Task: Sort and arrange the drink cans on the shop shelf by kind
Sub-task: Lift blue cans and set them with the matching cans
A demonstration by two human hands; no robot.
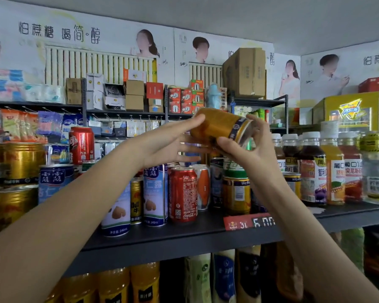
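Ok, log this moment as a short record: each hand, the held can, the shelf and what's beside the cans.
held can: gold can, tilted on its side, in the air above the shelf
right hand: right hand grips the gold can at its rim end, fingers curled round it
left hand: left hand open, straight fingers against the can's other end
shelf: dark shelf with mixed cans: red cola can, blue-white cans, gold cans
right of cans: bottles
price tag: red tag on shelf edge
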